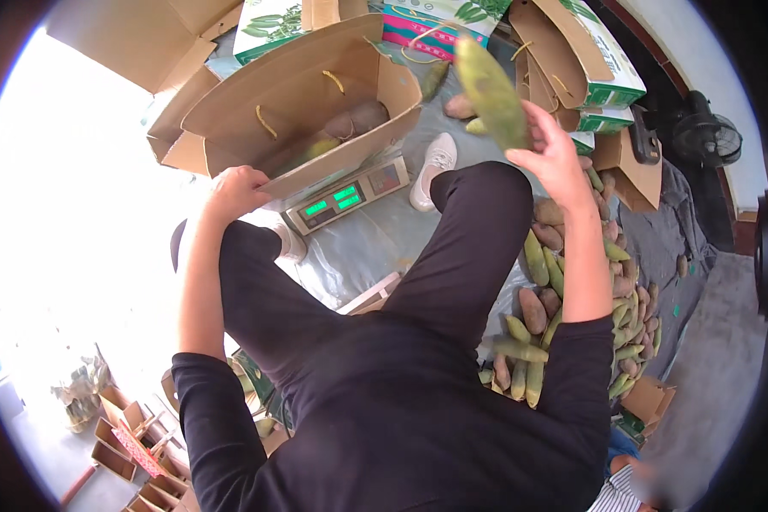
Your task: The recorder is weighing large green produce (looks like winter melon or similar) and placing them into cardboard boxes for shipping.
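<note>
Now the right hand [556, 160] is closed around the lower end of a long green vegetable [490, 90], whose long axis points up and a little left. The open cardboard box [299, 102] lies to the left of this grip, on a digital scale [350, 196]. The left hand [235, 189] grips the box's near edge. More vegetables [563, 299] lie below the right hand on grey sheeting.

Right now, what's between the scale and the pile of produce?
In the head view, the person's right leg in black trousers crosses between the scale and the pile.
</note>
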Demonstrator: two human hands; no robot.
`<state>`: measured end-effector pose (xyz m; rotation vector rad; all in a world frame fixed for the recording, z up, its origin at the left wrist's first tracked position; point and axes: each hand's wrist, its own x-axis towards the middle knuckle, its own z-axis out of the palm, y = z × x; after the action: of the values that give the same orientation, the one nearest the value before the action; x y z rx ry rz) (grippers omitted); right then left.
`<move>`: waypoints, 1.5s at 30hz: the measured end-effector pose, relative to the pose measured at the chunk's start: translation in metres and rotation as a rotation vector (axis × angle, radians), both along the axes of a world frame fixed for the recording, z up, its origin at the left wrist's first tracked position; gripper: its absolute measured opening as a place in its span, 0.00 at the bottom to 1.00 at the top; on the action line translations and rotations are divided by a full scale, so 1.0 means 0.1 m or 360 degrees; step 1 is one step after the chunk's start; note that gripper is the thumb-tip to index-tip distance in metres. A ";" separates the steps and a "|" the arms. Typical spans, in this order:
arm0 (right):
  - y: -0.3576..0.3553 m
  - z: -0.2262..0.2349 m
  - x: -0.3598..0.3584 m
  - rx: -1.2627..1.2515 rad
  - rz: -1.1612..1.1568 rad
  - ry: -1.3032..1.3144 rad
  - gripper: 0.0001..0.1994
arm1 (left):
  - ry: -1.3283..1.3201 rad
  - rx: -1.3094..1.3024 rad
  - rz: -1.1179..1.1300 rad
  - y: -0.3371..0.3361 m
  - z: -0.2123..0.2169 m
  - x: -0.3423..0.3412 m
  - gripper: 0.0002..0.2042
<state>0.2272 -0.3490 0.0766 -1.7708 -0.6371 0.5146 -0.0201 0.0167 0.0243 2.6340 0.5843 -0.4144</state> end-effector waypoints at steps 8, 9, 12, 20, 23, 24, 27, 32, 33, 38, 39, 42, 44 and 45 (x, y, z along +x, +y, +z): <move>1.33 0.07 -0.54 0.0392 0.0460 0.0873 0.28 | 0.0033 -0.0058 0.0047 -0.02 0.08 0.03 0.12; 1.46 -0.03 -0.62 0.0406 0.0477 0.1118 0.24 | 0.0041 -0.0052 0.0043 -0.01 0.08 0.03 0.12; 1.80 -0.32 -0.93 0.0288 0.0431 0.1566 0.17 | 0.0056 -0.0067 0.0055 0.02 0.07 -0.01 0.12; 2.30 -0.64 -1.14 0.0134 0.0254 0.1386 0.28 | 0.0131 -0.0082 0.0085 -0.02 0.13 0.04 0.14; 2.12 -0.52 -0.95 0.0160 0.0523 0.1231 0.27 | 0.0064 -0.0095 0.0063 0.00 0.10 -0.01 0.15; 2.01 -0.45 -0.85 0.0141 0.0604 0.1161 0.24 | 0.0070 -0.0101 0.0057 0.02 0.08 -0.03 0.15; 1.55 -0.18 -0.52 0.0207 0.0568 0.0865 0.20 | 0.0117 -0.0163 0.0074 0.04 0.10 -0.05 0.15; 0.37 -0.10 0.07 0.0367 0.0051 0.0579 0.17 | 0.0008 -0.0236 0.0131 0.01 0.06 -0.01 0.14; 0.12 -0.21 0.14 0.0370 -0.0105 0.0561 0.17 | 0.0035 -0.0179 0.0090 -0.02 0.11 0.01 0.14; -1.30 -1.21 0.12 -0.0107 -0.0853 0.0707 0.16 | 0.0105 -0.0107 -0.0020 -0.06 0.06 0.13 0.15; -1.56 -1.48 0.00 -0.0253 -0.0908 0.0730 0.15 | 0.0182 -0.0139 0.0071 -0.08 0.12 0.13 0.16; -2.18 -2.25 -0.50 -0.0942 -0.0985 0.0838 0.11 | 0.0090 -0.0114 0.0064 -0.01 0.08 0.04 0.16; -3.31 -3.06 -1.04 -0.1361 -0.0814 0.0351 0.09 | 0.0062 -0.0248 -0.0033 -0.05 -0.18 0.27 0.15; -3.51 -3.21 -1.30 -0.1423 -0.0685 -0.0227 0.08 | 0.0053 -0.0267 -0.0021 -0.05 -0.27 0.29 0.15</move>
<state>0.0977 -0.6996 -0.2447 -2.7173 -0.0756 0.3932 0.0088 0.0120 -0.0022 2.4767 0.5191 -0.4904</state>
